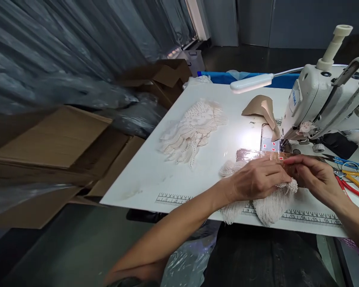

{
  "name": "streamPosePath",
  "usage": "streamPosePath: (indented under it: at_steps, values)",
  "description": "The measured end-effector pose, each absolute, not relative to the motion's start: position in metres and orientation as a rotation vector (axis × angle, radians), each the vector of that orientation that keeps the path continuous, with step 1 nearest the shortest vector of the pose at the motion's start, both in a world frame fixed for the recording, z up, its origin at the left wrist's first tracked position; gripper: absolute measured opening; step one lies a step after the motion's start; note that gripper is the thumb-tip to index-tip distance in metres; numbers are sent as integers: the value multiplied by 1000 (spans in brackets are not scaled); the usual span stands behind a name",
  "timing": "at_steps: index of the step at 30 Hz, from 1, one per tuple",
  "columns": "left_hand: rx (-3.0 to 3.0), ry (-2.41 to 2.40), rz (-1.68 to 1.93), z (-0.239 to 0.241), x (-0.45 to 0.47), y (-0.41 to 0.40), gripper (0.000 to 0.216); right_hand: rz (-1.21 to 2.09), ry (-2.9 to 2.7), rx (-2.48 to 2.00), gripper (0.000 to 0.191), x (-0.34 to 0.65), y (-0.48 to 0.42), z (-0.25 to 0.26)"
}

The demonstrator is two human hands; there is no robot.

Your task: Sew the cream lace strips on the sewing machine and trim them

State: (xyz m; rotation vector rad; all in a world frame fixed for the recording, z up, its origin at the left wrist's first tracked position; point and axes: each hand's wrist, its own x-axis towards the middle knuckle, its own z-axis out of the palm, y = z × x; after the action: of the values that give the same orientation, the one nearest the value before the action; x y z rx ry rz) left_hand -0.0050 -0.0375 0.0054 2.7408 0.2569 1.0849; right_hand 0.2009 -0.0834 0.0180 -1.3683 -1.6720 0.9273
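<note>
On the white table (146,175), by the sewing machine (317,89) at frame right, neat work likely means smoothing the cloth flat, hands clear of stitching. The cream knit piece (271,207), lower right, lies under the left hand (259,178), which grasps it; the right hand (317,175) curls just beside, its hold unclear.

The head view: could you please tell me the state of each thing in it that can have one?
Pale fabric, bunched in folds
Left hand, fingers curled on the fabric
Right hand, fingers bent, grip unclear
Sewing machine, running or stopped: cannot tell
Lamp, apparently lit
Lace pile, loosely heaped
Brown paper, bent
Near cardboard box, open, flaps spread
Curtain, hanging in folds
</note>
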Motion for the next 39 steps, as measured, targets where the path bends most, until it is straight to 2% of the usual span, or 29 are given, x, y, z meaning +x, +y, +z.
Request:
streamPosePath:
  at_steps: [7, 15, 26, 29, 34, 35, 37, 39]
  values:
    - [2991, 365, 1345, 6, -1, -39, 13, 658, -1762, -1260, 17, 186, -101, 18]
    - [3022, 304, 1368, 8, 2, -42, 22, 563, -1948, -1184, 11, 194, -113, 18]
    - [3045, 338, 1353, 1, 3, -37, 20, -117, -2234, -1092, 17, 184, -105, 6]
    - [3052, 378, 1317, 0, 2, -36, 22, -84, -2218, -1062, 17, 186, -107, 4]
    - [2995, 407, 1286, -5, 0, -34, 24, 151, -1952, -988, 13, 194, -120, 15]
    - [2955, 393, 1283, -6, 1, -34, 23, 173, -1961, -981, 19, 195, -121, 17]
    - [2816, 377, 1244, -8, 2, -35, 21, 197, -2061, -1009, 47, 197, -119, 18]
    - [2617, 413, 1134, -6, 1, -36, 18, 244, -2196, -1028, 56, 200, -115, 14]
